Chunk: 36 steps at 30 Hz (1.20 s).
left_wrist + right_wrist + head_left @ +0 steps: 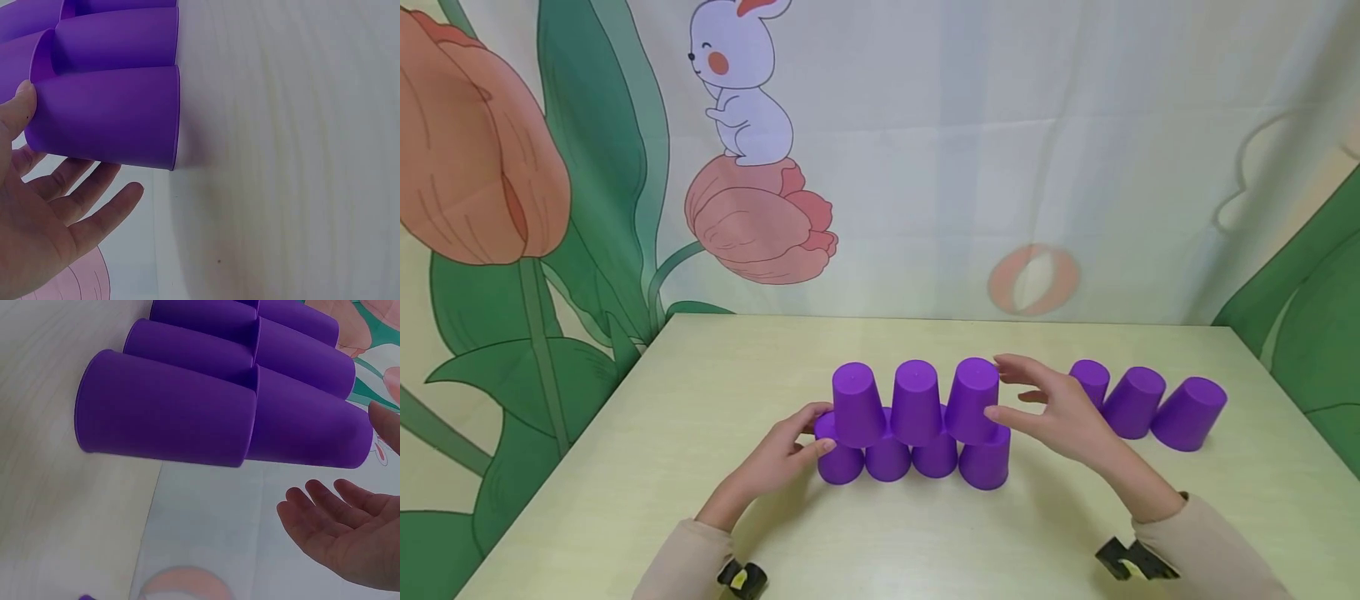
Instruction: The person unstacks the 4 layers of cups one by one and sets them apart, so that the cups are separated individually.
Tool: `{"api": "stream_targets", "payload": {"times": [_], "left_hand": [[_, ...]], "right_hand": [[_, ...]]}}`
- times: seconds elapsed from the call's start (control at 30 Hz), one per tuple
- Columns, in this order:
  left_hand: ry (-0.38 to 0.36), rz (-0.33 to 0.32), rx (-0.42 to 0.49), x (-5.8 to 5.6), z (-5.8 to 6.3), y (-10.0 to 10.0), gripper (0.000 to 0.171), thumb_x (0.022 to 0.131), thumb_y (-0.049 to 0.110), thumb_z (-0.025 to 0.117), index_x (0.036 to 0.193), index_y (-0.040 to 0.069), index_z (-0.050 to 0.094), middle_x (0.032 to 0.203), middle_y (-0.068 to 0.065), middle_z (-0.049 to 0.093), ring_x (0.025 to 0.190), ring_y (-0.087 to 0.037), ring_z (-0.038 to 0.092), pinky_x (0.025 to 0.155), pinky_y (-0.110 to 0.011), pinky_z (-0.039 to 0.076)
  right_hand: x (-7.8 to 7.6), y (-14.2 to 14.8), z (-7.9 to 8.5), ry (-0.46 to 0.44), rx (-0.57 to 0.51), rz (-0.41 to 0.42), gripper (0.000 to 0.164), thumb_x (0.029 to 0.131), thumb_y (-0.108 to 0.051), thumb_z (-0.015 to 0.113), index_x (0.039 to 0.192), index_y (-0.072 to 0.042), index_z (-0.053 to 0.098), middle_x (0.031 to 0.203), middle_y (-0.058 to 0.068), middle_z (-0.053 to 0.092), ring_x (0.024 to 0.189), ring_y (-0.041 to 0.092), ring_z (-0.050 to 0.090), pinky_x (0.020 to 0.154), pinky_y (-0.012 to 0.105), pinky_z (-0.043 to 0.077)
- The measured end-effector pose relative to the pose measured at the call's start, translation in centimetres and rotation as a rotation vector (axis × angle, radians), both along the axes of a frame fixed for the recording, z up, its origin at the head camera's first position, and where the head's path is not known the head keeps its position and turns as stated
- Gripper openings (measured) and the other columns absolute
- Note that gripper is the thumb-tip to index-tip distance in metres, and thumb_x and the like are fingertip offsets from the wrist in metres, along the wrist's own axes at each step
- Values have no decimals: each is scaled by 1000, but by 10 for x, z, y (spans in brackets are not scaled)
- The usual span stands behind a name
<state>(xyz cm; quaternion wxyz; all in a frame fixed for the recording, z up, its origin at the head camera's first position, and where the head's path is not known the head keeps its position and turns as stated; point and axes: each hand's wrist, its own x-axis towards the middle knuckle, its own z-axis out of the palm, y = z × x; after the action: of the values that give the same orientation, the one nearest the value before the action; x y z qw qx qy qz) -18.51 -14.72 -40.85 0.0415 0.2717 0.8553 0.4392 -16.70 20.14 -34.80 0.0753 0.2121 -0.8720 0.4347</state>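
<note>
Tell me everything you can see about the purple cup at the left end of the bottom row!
That cup is plain purple and looks like smooth plastic, with a thin lip around its wide end. It stands upside down, lip on the table and narrow end up. The person's left grip holds it near the top, thumb on the near side, fingers around the far side. An upper cup rests partly on it; another bottom cup stands close beside it.

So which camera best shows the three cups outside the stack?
The head view: all three cups appear, one partly hidden. The right wrist view shows perhaps a sliver of one; the left wrist view shows none.
</note>
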Motion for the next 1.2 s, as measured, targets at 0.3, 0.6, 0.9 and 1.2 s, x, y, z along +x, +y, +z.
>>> {"api": "stream_targets", "payload": {"times": [0.3, 0.6, 0.9, 1.2], "left_hand": [[-12, 9, -16, 13, 26, 8, 37, 91, 3, 53, 126, -5, 42, 109, -19, 58, 100, -33, 54, 76, -35, 46], [-6, 12, -11, 13, 26, 9, 37, 91, 3, 53, 126, -4, 43, 109, -19, 58, 100, -34, 54, 75, -36, 46], [-1, 11, -13, 5, 13, 6, 37, 92, 7, 53, 127, -2, 42, 110, -18, 58, 100, -34, 54, 74, -36, 46], [2, 12, 5, -8, -9, -1, 40, 93, 19, 54, 129, 7, 43, 112, -11, 58, 102, -28, 54, 75, -35, 47]], "right_hand": [[-10, -12, -5, -47, -76, 5, 54, 80, -23, 71, 126, -3, 49, 114, 11, 59, 102, 27, 55, 83, 40, 46], [-11, -16, -4, -92, -115, -27, 47, 79, -24, 71, 119, -6, 54, 106, 7, 61, 98, 24, 56, 84, 41, 45], [-8, -11, 0, -93, -127, -50, 47, 79, -23, 72, 119, -5, 54, 105, 8, 61, 97, 24, 57, 85, 42, 45], [-2, -5, 5, -89, -114, -50, 47, 80, -23, 71, 119, -6, 54, 106, 7, 62, 96, 22, 58, 85, 41, 46]]}}
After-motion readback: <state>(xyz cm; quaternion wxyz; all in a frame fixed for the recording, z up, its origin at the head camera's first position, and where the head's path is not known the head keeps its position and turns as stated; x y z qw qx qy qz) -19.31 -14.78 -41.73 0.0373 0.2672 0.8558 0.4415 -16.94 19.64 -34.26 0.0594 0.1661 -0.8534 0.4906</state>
